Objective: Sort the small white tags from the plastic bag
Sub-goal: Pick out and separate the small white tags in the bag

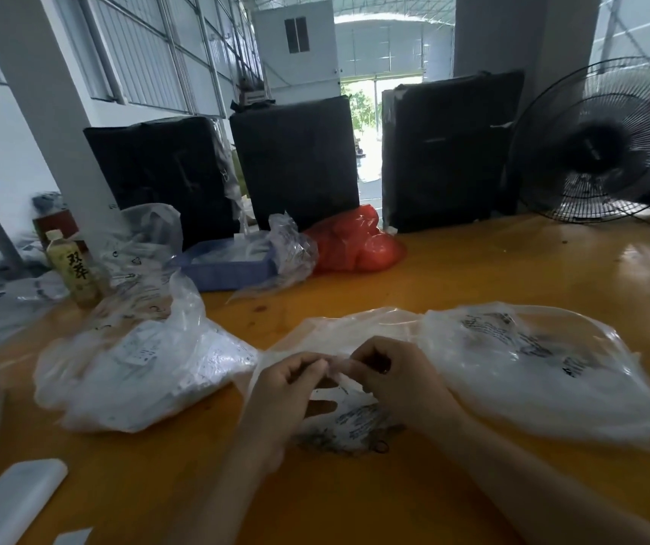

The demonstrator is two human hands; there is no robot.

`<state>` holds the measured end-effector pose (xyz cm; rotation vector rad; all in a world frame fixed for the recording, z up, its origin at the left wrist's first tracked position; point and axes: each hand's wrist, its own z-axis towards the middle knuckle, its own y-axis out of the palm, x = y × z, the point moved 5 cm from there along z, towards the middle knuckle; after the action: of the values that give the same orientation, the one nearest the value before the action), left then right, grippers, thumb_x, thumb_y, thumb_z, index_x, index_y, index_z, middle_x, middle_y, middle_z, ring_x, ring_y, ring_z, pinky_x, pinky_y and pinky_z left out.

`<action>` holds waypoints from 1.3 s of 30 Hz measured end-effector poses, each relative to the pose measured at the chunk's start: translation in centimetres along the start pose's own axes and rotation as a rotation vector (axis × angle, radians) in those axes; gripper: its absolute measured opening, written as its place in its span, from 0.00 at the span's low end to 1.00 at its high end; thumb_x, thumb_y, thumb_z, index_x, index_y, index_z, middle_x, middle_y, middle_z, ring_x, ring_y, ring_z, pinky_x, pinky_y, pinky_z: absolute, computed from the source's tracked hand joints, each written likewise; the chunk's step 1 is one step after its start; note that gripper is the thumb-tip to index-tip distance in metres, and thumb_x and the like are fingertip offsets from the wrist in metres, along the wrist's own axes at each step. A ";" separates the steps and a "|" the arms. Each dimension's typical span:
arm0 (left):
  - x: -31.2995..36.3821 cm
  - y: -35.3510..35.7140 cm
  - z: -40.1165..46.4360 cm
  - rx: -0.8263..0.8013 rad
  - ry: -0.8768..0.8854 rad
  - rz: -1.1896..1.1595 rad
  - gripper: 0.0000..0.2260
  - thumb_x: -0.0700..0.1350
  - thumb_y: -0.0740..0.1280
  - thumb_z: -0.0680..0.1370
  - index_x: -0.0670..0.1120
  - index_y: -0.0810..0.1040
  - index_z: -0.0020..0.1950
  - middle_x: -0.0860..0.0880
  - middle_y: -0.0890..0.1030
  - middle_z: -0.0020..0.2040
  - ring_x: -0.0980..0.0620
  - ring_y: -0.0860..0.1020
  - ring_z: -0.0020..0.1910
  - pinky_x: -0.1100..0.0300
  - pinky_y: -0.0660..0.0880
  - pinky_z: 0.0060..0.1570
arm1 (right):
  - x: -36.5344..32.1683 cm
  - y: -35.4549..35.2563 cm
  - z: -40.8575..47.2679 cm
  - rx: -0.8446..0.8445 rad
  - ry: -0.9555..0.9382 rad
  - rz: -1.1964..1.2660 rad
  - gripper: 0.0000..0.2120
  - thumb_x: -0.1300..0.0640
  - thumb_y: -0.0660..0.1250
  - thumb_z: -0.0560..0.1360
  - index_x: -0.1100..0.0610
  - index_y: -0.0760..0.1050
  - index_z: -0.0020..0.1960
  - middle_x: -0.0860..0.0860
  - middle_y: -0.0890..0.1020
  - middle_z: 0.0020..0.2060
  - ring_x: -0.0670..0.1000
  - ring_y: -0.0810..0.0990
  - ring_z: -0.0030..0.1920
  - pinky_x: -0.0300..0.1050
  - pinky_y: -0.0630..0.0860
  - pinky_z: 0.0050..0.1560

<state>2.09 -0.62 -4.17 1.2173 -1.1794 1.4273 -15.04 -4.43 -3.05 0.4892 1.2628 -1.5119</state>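
**Both hands pinching at the bag mouth, tags not yet sorted**

From the head camera I look down on a yellow table. My left hand and right hand meet just in front of me, fingers curled, each pinching something thin and pale between the fingertips. I cannot tell whether it is a single tag or the film of the clear plastic bag that lies under and to the right of them. A loose heap of small white tags with dark print and thin strings sits just below my hands, touching the bag. A second, fuller clear bag lies to the left, with a green-labelled drink bottle behind it.

I judge the step to be pulling tags free and separating them, with most of the work ahead. The next move calls for a fine fingertip peel, then laying the piece clear of the tangle of strings.
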 end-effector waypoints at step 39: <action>-0.6 -0.1 0.8 -0.059 -0.124 -0.572 0.02 0.43 0.75 0.71 0.47 0.84 0.43 0.45 0.85 0.44 0.49 0.86 0.43 0.54 0.83 0.41 | 0.9 0.8 0.6 -0.142 -0.029 -0.792 0.17 0.43 0.62 0.82 0.48 0.75 0.68 0.49 0.77 0.64 0.52 0.74 0.63 0.47 0.74 0.62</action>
<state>2.41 -1.45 -4.74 1.4685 -0.8465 0.8942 -14.52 -5.33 -3.94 -0.1644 1.6260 -2.0331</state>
